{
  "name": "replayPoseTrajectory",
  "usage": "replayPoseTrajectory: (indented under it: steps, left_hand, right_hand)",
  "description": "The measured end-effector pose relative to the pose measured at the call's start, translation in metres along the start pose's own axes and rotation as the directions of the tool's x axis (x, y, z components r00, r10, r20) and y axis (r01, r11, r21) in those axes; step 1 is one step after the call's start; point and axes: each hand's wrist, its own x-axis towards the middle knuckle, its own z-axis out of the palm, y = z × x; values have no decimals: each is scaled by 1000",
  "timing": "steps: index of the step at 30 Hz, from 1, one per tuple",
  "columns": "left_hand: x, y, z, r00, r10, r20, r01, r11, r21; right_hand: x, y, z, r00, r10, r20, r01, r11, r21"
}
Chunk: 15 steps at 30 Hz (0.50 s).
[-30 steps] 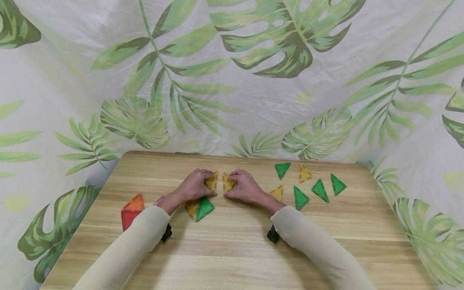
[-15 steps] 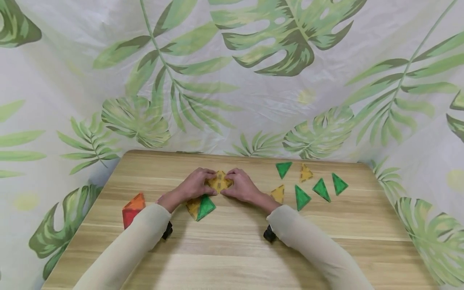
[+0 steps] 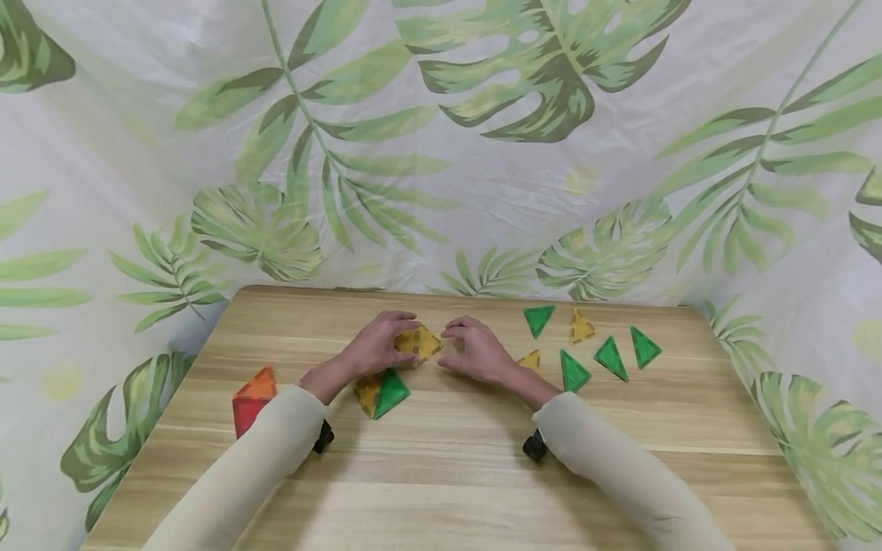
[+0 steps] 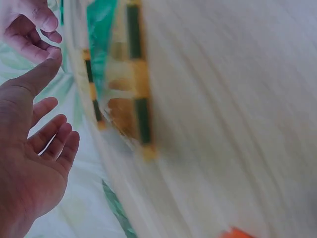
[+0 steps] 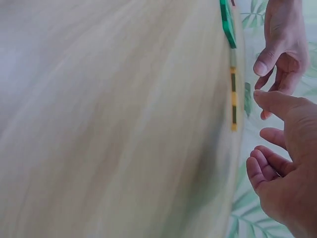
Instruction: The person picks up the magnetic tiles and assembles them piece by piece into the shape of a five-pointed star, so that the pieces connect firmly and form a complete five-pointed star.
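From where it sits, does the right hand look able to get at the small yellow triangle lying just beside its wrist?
Probably yes. The yellow triangle lies flat beside the right hand, with only bare table around it and nothing covering it.

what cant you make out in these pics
- Head view: whether the left hand grips or only touches the joined yellow triangles; too small.
- Head view: most of the yellow triangle behind the right hand; the wrist covers it.
- Both wrist views: the tabletop; motion blur.
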Motion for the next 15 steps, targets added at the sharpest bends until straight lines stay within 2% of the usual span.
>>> replayPoseTrajectory:
  steps: [9,15]
  left_hand:
    - [10,40,11,999,48,5,-47,999,-21]
    - [21,66,21,999,49,-4,-49,997,-68]
  right_hand:
    - [-38,18,-39,998,-32,-48,32,999,-8]
    - [-66,36,-62,997,-34,-69,31,999,-41]
